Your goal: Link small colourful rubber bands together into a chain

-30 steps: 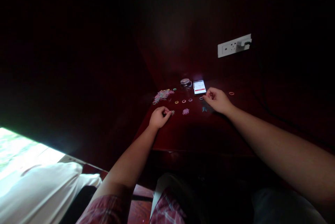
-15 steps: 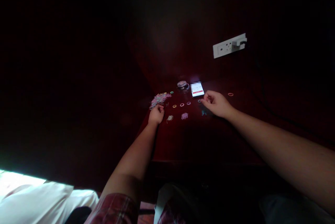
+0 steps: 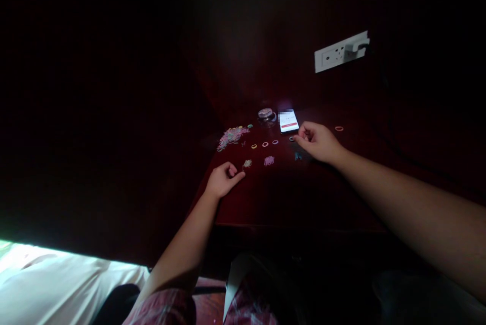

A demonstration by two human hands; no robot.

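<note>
My left hand (image 3: 224,179) is low over the table's left side, thumb stretched out and fingers loosely bent apart from it. Its thumb tip lies close to a small pile of pale yellow bands (image 3: 247,163). Behind it is a heap of mixed pink, white and green bands (image 3: 232,136). My right hand (image 3: 318,143) has curled fingers and thumb close together beside a teal ring (image 3: 291,138); anything between them is too small to make out. A purple band pile (image 3: 269,161) and a blue-teal one (image 3: 298,156) lie in front of yellow (image 3: 254,146), pink (image 3: 265,144) and purple rings (image 3: 275,141).
A lit phone (image 3: 289,121) lies at the back beside a round clear container (image 3: 267,115). An orange ring (image 3: 339,128) is to the right. A socket strip (image 3: 340,52) with a plug is on the dark wall. The table's front edge (image 3: 288,226) faces me.
My left hand has drawn back from the mixed heap toward me, and its thumb has spread beside the pale yellow pile. My right hand stays by the teal ring. The view has tilted slightly.
</note>
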